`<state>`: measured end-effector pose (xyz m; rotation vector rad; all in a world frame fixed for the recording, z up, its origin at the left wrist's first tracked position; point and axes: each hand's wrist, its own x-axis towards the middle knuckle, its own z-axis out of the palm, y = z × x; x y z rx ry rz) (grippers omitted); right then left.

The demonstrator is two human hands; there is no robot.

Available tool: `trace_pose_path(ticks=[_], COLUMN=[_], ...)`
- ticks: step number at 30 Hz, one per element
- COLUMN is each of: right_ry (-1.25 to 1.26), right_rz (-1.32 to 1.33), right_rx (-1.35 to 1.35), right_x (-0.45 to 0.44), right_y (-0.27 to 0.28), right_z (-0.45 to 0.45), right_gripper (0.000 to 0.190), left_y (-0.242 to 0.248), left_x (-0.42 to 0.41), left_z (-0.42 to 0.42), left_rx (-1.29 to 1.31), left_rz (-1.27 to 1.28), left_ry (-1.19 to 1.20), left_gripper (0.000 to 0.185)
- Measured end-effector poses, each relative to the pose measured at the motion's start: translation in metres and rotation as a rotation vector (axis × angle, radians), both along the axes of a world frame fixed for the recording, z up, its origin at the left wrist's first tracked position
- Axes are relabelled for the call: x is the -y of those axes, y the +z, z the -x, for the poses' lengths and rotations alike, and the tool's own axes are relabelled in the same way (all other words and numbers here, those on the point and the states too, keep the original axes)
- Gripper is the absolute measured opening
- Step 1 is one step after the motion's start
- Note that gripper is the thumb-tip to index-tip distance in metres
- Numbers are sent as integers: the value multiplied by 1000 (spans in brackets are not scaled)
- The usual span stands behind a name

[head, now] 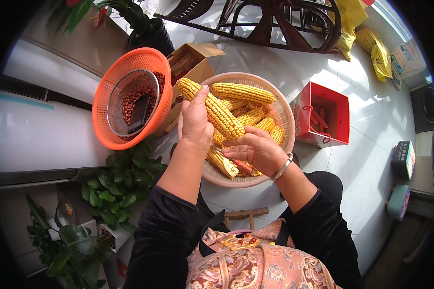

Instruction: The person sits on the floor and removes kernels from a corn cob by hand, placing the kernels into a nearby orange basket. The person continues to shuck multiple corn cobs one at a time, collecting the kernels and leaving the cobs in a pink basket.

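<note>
My left hand grips an ear of yellow corn slantwise over a round woven basket. At the ear's lower end, my right hand has its fingers apart, and some fingertips seem to touch the kernels. Under those fingers is a tool with a red handle, partly hidden; its metal part shows to the left. Several more ears fill the basket, one whole ear on top at the back. A broken or cut ear with a pale core end lies at the front, near loose kernels.
Left of the basket, an orange plastic colander holds a metal sieve, reddish beans or peanuts and a dark phone-like object. Behind stands an open cardboard box. A red box is at right, leafy plants at left.
</note>
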<state>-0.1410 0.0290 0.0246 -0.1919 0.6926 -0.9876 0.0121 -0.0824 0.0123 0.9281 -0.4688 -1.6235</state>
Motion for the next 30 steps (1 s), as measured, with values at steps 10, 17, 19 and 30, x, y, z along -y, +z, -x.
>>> trace_pose_path(ticks=[10, 17, 19, 30], right_ry=[15, 40, 48, -14], right_rz=[-38, -89, -58, 59], right_rx=[-42, -219, -312, -109], right_x=[1, 2, 5, 3], right_y=[-5, -15, -18, -7], right_z=[-6, -10, -11, -8], right_gripper=[33, 34, 37, 34], left_y=[9, -3, -2, 7], left_x=[-8, -7, -5, -3], left_z=[12, 22, 21, 14], left_rx=[101, 203, 148, 124], left_rz=[56, 144, 99, 91], left_ry=[25, 80, 60, 105], left_gripper=[31, 29, 28, 29])
